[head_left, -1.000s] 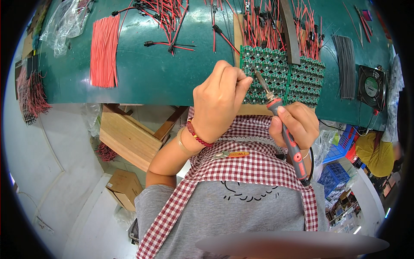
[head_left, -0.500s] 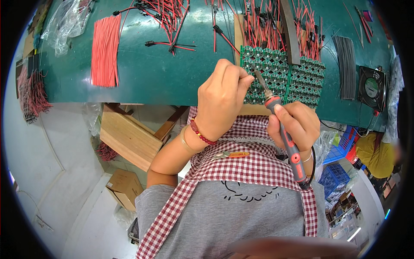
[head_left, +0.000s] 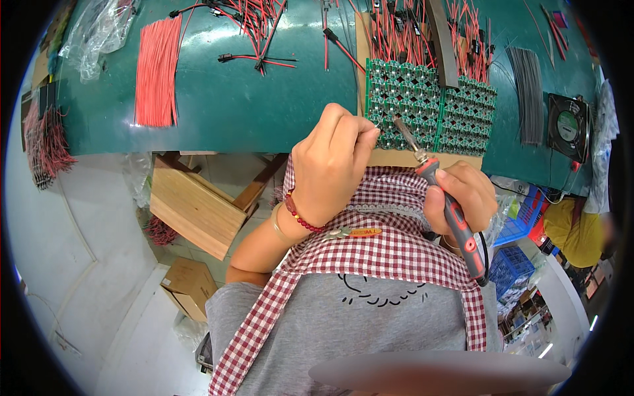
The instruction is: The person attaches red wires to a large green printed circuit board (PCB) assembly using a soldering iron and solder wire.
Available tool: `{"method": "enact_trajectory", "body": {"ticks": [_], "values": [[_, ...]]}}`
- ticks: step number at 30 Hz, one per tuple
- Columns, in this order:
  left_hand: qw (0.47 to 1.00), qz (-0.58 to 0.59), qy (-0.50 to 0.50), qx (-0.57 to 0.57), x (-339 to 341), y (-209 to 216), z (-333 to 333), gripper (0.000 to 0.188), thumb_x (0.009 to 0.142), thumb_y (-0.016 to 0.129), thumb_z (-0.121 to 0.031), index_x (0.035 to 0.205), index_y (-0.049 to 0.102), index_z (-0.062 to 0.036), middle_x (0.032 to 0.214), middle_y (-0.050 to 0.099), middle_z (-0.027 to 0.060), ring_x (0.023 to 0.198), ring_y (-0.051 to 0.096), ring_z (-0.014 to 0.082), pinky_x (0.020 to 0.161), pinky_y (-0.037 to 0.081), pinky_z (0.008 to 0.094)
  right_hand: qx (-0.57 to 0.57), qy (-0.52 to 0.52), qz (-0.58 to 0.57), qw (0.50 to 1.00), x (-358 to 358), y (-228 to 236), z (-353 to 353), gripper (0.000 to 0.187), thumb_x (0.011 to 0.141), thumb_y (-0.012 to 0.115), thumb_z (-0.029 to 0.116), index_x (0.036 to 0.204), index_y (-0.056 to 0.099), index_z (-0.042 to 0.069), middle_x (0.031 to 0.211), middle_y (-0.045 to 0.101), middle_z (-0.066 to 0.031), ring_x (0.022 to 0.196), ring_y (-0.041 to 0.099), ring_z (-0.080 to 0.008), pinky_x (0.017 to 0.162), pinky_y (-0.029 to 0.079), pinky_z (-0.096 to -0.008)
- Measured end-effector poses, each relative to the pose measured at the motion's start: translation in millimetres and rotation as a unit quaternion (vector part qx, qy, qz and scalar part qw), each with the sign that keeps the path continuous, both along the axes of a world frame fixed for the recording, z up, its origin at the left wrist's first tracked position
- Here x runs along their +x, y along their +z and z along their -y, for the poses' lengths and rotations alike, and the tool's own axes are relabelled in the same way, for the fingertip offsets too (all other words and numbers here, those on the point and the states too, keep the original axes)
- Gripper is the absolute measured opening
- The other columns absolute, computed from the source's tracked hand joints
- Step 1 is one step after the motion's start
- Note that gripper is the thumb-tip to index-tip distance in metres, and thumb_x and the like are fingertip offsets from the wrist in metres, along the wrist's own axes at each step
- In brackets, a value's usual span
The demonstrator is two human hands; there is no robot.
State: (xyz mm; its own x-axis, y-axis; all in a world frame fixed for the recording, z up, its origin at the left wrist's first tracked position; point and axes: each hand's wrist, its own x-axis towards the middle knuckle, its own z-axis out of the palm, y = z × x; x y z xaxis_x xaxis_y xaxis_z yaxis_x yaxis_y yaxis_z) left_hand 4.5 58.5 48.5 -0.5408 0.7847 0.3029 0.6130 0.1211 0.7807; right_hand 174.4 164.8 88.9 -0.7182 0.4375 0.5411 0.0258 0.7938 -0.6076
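My right hand (head_left: 462, 198) grips a grey and red soldering iron (head_left: 456, 214), its metal tip slanting up and left over a panel of small green circuit boards (head_left: 404, 99). Just left of the tip, my left hand (head_left: 335, 158) is closed in a pinch at the panel's left edge. Whatever its fingertips hold is too small to make out. The panel is split into two blocks side by side on a piece of cardboard (head_left: 396, 158). Red and black wires with black connectors (head_left: 406, 39) lie along its far side, and a dark bar (head_left: 442, 43) rests across them.
A bundle of red wires (head_left: 157, 72) and loose connector leads (head_left: 257, 61) lie on the green table (head_left: 218, 119) to the left. Rightward are a bundle of dark wires (head_left: 527, 96) and a black fan (head_left: 568, 129). A wooden stool (head_left: 195, 208) stands below the table's near edge.
Both hands have shifted slightly nearer to me. The soldering iron has moved a little down and right, its tip now nearer the panel's front edge. My left hand keeps its pinch.
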Motion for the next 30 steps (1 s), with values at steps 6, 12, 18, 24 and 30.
{"method": "enact_trajectory", "body": {"ticks": [6, 12, 18, 24, 30], "values": [[1.0, -0.005, -0.009, -0.012, 0, 0, 1, 0.013, 0.078, 0.073, 0.002, 0.081, 0.061, -0.0014, 0.078, 0.058, 0.0068, 0.061, 0.061, 0.0177, 0.052, 0.048, 0.0292, 0.001, -0.001, 0.004, 1.0, -3, -9, 0, 0.021, 0.073, 0.07, 0.002, 0.093, 0.063, -0.002, 0.064, 0.059, -0.0101, 0.049, 0.058, -0.0227, 0.044, 0.045, -0.0307], [1.0, -0.01, -0.013, -0.002, 0, -3, -3, 0.013, 0.078, 0.073, 0.001, 0.081, 0.061, -0.0019, 0.078, 0.058, 0.0068, 0.061, 0.061, 0.0189, 0.052, 0.048, 0.0298, 0.006, -0.004, 0.017, 1.0, -4, -9, 3, 0.021, 0.073, 0.071, 0.001, 0.093, 0.064, -0.001, 0.065, 0.059, -0.0097, 0.051, 0.058, -0.0228, 0.045, 0.046, -0.0309], [1.0, -0.012, -0.014, -0.005, -1, -3, -6, 0.013, 0.078, 0.073, 0.0, 0.081, 0.061, -0.0015, 0.078, 0.058, 0.0074, 0.062, 0.062, 0.0201, 0.052, 0.049, 0.0302, 0.006, -0.004, 0.065, 0.998, -10, 5, 10, 0.024, 0.071, 0.073, -0.002, 0.093, 0.065, -0.002, 0.067, 0.059, -0.0098, 0.052, 0.058, -0.0228, 0.045, 0.045, -0.0305], [0.999, 0.028, -0.014, 0.006, 0, -4, -3, 0.013, 0.08, 0.072, 0.001, 0.084, 0.06, -0.0002, 0.081, 0.056, 0.009, 0.062, 0.06, 0.0209, 0.053, 0.049, 0.0309, 0.008, 0.012, 0.07, 0.997, -6, 13, 6, 0.025, 0.071, 0.074, -0.001, 0.094, 0.065, -0.003, 0.069, 0.061, -0.0112, 0.053, 0.059, -0.0228, 0.045, 0.045, -0.0309], [0.999, 0.036, 0.008, -0.022, 8, 5, 14, 0.012, 0.081, 0.07, 0.004, 0.087, 0.061, -0.0003, 0.084, 0.054, 0.0084, 0.059, 0.055, 0.0158, 0.051, 0.046, 0.0275, 0.0, 0.002, 0.005, 1.0, 11, 9, 8, 0.023, 0.074, 0.071, 0.002, 0.095, 0.063, -0.003, 0.068, 0.062, -0.0118, 0.051, 0.059, -0.0236, 0.045, 0.047, -0.0317]]}}
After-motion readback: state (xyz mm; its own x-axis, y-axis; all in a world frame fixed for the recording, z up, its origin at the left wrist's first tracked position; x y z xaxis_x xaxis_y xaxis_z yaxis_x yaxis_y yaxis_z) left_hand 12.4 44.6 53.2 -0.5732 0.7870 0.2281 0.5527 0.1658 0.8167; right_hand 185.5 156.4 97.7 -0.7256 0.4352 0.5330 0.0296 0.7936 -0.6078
